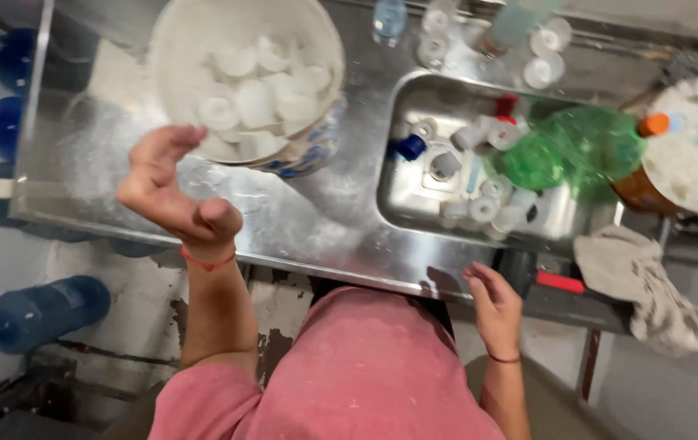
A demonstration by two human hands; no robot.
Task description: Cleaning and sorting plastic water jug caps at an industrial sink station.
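My left hand (171, 191) is raised above the steel counter (300, 216), fingers loosely curled, holding nothing I can see. It hovers just in front of a white bucket (316, 49) filled with white bottle caps (255, 102). My right hand (491, 301) hangs at the counter's front edge, fingers relaxed and apart, empty. A red thread band circles my left wrist.
The steel sink (398, 187) holds white caps, a blue cap (410, 147), a red cap and a green plastic bottle (577, 147). A grey rag (642, 281) drapes at the right. Large blue water jugs (39, 314) lie on the floor at left. Another tub with white pieces (695, 163) stands far right.
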